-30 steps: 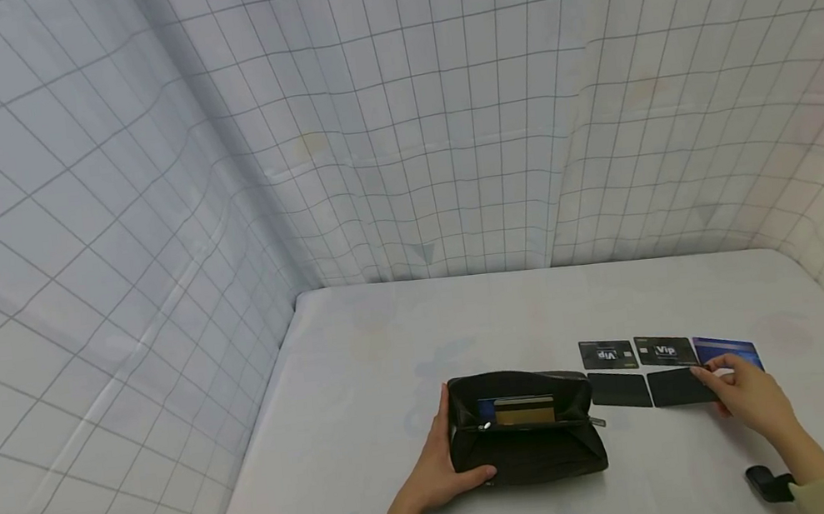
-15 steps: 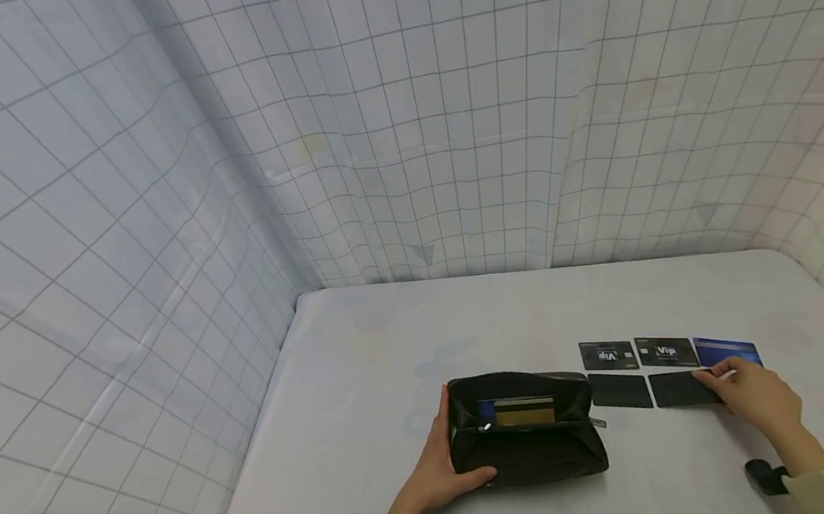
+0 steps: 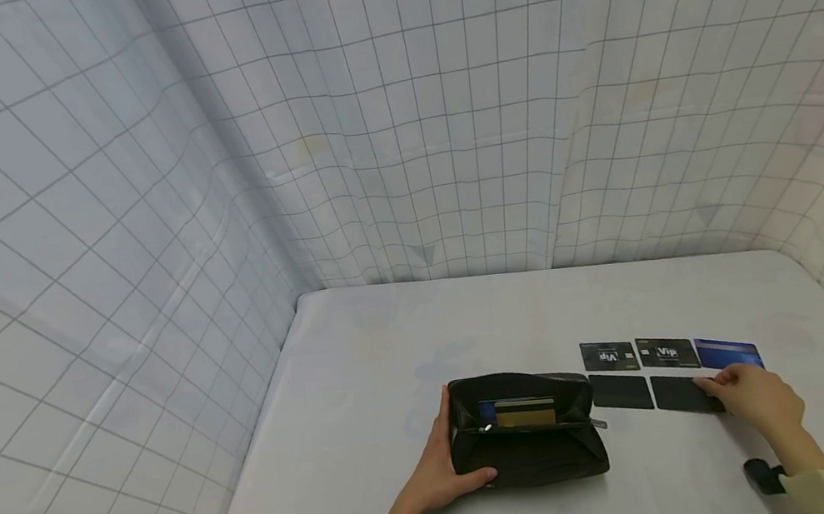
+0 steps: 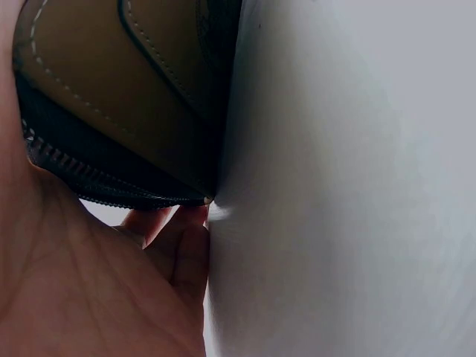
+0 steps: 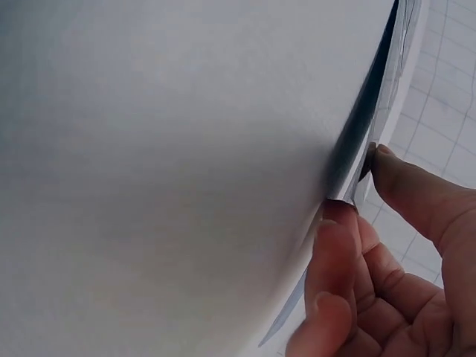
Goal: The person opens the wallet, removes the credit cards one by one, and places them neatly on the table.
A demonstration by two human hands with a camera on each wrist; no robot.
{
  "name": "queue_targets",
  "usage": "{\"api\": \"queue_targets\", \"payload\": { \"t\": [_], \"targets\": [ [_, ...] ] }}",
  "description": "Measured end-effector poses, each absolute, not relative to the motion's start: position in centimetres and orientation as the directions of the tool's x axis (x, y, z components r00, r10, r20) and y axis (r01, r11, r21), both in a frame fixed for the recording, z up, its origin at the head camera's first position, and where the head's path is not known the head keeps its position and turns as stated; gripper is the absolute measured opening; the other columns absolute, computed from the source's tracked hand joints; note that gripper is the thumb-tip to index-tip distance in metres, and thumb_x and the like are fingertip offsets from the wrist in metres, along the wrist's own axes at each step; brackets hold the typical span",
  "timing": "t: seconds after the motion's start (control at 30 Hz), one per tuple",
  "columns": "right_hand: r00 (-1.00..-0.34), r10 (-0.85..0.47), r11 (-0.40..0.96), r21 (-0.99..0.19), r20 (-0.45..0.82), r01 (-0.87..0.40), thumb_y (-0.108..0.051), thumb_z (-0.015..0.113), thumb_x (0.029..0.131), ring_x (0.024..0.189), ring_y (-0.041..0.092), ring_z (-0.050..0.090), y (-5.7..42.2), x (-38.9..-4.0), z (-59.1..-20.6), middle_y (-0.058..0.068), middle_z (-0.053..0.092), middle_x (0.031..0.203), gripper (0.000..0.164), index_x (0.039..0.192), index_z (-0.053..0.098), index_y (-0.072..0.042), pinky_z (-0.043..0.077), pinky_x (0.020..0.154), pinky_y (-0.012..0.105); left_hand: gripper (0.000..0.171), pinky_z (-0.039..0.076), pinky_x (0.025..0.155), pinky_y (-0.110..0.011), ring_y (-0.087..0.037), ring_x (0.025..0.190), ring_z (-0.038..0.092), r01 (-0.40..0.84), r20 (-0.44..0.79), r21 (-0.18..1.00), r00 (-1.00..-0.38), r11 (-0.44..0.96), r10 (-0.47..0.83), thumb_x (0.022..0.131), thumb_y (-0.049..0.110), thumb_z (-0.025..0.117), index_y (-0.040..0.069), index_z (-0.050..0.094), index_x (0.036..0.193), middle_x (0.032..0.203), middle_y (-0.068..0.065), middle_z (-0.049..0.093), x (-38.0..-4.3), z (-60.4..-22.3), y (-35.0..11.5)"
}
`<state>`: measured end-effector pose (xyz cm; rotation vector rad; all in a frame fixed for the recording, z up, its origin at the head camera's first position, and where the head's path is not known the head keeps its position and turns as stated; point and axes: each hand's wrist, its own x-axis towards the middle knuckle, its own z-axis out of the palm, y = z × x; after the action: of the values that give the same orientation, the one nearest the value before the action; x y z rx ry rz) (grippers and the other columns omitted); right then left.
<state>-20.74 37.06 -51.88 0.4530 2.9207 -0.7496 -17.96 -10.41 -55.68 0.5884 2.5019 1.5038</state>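
A black zip wallet (image 3: pixel 527 458) stands wide open on the white table, with a gold card (image 3: pixel 525 418) and a blue card (image 3: pixel 487 411) inside. My left hand (image 3: pixel 435 476) grips its left end, thumb across the front and fingers along the side. In the left wrist view the palm lies by the wallet's zip edge (image 4: pixel 111 197). At the right, my right hand (image 3: pixel 763 406) pinches the right end of a plain black card (image 3: pixel 678 393) between thumb and fingers. The right wrist view shows the card (image 5: pixel 364 104) edge-on, low over the table.
Two black VIP cards (image 3: pixel 609 356) and a blue card (image 3: pixel 728 353) form the back row on the table (image 3: pixel 363 363). Another plain black card (image 3: pixel 620 391) lies between the wallet and the pinched card. White grid-patterned curtains (image 3: pixel 428 121) enclose the table's back and sides.
My right hand has shifted slightly toward me and to the right, and the pinched black card has turned a little, its right end coming nearer. The left hand and wallet stay put.
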Motion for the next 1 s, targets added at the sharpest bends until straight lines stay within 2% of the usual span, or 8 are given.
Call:
{"api": "queue_targets", "payload": {
  "t": [0.17,0.43,0.73,1.0],
  "targets": [
    [-0.950,0.253,0.835,-0.454,-0.185,0.311,-0.057,0.065,0.082,0.069,0.028,0.053,37.19,-21.02,-51.83,0.016,0.061,0.080,0.060,0.086,0.064,0.002,0.041,0.055,0.042,0.117,0.023,0.096,-0.069,-0.039,0.139,0.010,0.238,0.051,0.874,-0.912,0.424,0.406,0.078,0.040,0.077,0.027,-0.013,0.152,0.157,-0.007,0.002,-17.90,-55.54,-10.37],
    [-0.957,0.196,0.838,-0.470,-0.212,0.276,-0.047,0.068,0.084,0.062,0.022,0.049,37.57,-21.60,-51.84,0.005,0.052,0.065,0.049,0.076,0.059,0.001,0.037,0.053,0.033,0.118,0.023,0.096,-0.069,-0.038,0.139,0.012,0.248,0.062,0.875,-0.909,0.416,0.413,0.078,0.038,0.077,0.027,-0.014,0.152,0.157,-0.007,0.002,-17.88,-55.64,-10.40],
    [-0.949,0.231,0.828,-0.469,-0.213,0.307,-0.038,0.071,0.083,0.060,0.021,0.048,36.93,-21.59,-51.67,0.005,0.049,0.062,0.042,0.072,0.056,0.000,0.036,0.053,0.033,0.118,0.023,0.096,-0.069,-0.039,0.140,0.010,0.246,0.058,0.869,-0.913,0.429,0.405,0.078,0.041,0.077,0.027,-0.013,0.152,0.157,-0.006,0.001,-17.91,-55.61,-10.41],
    [-0.947,0.240,0.824,-0.470,-0.215,0.316,-0.040,0.070,0.083,0.061,0.022,0.048,36.90,-21.27,-51.70,0.006,0.049,0.063,0.045,0.075,0.056,0.001,0.036,0.053,0.033,0.118,0.024,0.096,-0.069,-0.039,0.140,0.011,0.247,0.059,0.868,-0.912,0.430,0.405,0.078,0.041,0.077,0.026,-0.013,0.152,0.157,-0.006,0.001,-17.86,-55.56,-10.36]
  ]
}}
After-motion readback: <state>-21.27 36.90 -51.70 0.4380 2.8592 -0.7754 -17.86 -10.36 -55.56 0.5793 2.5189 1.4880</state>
